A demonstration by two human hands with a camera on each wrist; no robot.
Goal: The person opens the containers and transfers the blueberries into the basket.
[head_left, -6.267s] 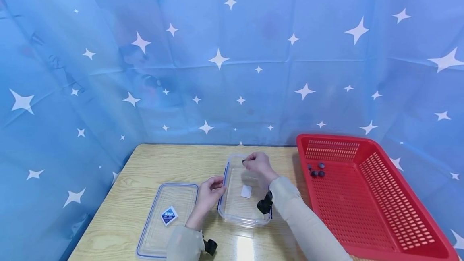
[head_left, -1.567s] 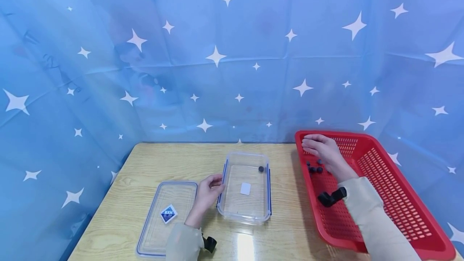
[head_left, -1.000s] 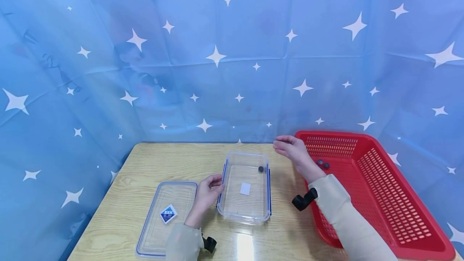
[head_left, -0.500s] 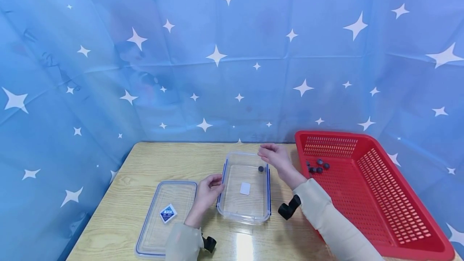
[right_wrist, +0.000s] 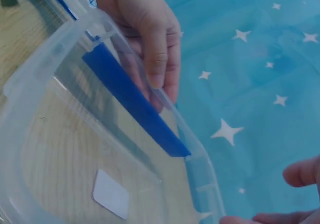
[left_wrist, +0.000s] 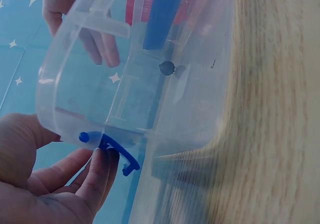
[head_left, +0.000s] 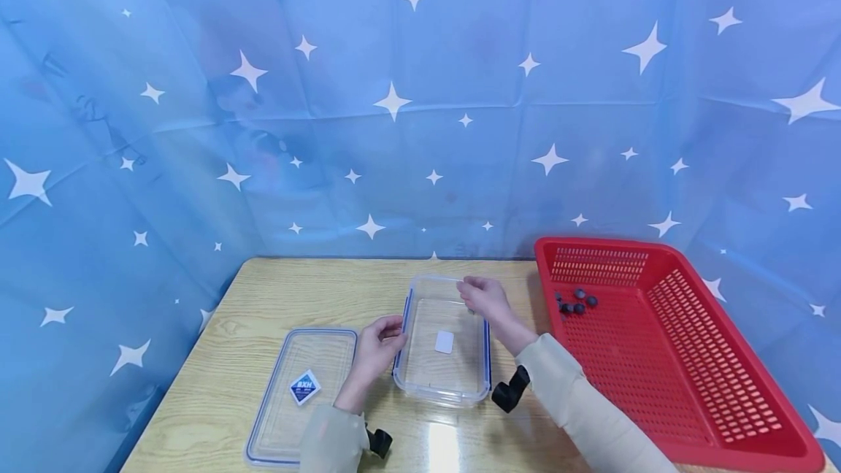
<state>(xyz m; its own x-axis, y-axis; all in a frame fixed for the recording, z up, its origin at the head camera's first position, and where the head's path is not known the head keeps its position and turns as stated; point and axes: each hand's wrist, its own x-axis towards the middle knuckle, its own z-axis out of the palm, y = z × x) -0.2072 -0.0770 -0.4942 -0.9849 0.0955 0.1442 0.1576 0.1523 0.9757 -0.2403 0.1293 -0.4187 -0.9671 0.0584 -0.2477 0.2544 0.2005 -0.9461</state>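
Note:
A clear plastic food container (head_left: pixel 430 378) with blue side latches stands mid-table. My left hand (head_left: pixel 376 349) holds its left side, thumb at the rim and fingertips against the hanging latch (left_wrist: pixel 120 154) in the left wrist view. Over the container's far right corner is my right hand (head_left: pixel 485 299), fingers and thumb apart in the right wrist view, with nothing seen between them. One blueberry (left_wrist: pixel 167 68) lies inside the container; the right hand hides it in the head view. Several more blueberries (head_left: pixel 579 309) sit in the red basket (head_left: pixel 650 371).
Left of the container, its blue-edged lid (head_left: pixel 325 356) lies flat on the wooden table (head_left: pixel 197 400). The basket's raised wall stands right of my right arm. A blue star-patterned curtain (head_left: pixel 394 166) hangs behind the table.
Earlier, my right hand held a blueberry over the container; then the berry lay inside. From over the basket, the hand has since swung left and down to the container. The left hand stays put.

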